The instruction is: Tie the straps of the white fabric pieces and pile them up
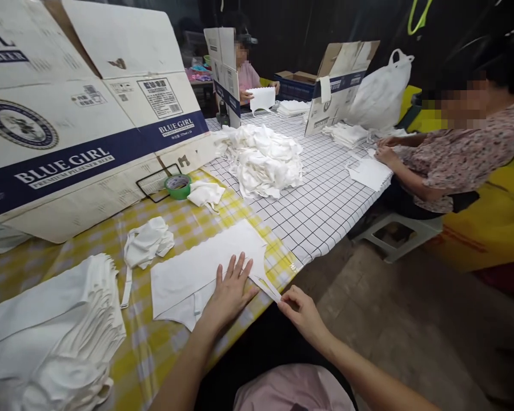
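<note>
- The right hand (300, 314) pinched a white strap (269, 287) at the table's edge.
- The left hand (230, 292), fingers spread, lay flat on a white garment (197, 265) on yellow-checked cloth (141, 342).
- Beyond stood green tape (179, 193), then a cardboard panel (132, 123).
- Farther: a white heap (265, 160).

The left hand (232, 290) was laid flat, palm down, with its fingers slightly spread. The right hand (302, 311) was near it, its thumb and index finger closed in a pinch. Both bare forearms (360, 365) reached forward, slanting inward.
</note>
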`<state>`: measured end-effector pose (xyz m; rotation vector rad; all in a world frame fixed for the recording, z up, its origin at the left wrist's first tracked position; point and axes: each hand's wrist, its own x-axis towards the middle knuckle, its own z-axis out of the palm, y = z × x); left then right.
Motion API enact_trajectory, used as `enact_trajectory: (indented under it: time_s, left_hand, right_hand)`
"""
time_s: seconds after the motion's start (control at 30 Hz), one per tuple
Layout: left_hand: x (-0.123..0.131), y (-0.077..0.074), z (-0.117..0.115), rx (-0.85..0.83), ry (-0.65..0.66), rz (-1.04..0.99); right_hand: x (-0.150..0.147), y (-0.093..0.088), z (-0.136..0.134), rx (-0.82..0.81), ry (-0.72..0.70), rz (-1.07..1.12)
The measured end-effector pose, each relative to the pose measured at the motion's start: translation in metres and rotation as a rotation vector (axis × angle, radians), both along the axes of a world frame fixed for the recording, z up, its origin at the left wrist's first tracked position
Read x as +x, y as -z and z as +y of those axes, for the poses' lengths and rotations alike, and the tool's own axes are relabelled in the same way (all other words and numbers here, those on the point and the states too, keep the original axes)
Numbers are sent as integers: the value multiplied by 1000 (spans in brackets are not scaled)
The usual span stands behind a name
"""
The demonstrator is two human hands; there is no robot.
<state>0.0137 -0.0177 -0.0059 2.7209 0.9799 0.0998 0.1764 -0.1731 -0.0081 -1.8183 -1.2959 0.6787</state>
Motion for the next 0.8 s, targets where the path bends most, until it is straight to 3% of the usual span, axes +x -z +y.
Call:
enact_trajectory:
  time_s: [0.13, 0.23, 0.37, 0.43, 0.57, 0.67, 0.8]
  left_hand:
    - [0, 2, 2, -16, 11, 2]
    - [-7, -6, 10, -147, 13, -55]
    - [-48, -16, 26, -278, -114, -258]
    - [-77, -16, 29, -235, -211, -291]
    - [-119, -5, 19, -117, -280, -190]
    - [-127, 3, 8, -23, -237, -93]
    - [-126, 6, 3, 49, -208, -46]
  right_hand:
    - [9, 9, -6, -16, -11, 176]
    - [9, 19, -11, -59, 7, 434]
    - [-9, 26, -22, -73, 174, 653]
    - [-28, 23, -27, -86, 118, 597]
    - [-82, 5, -27, -127, -237, 432]
    - [-121, -9, -15, -92, -419, 161]
    - [-151, -16, 5, 127, -683, -405]
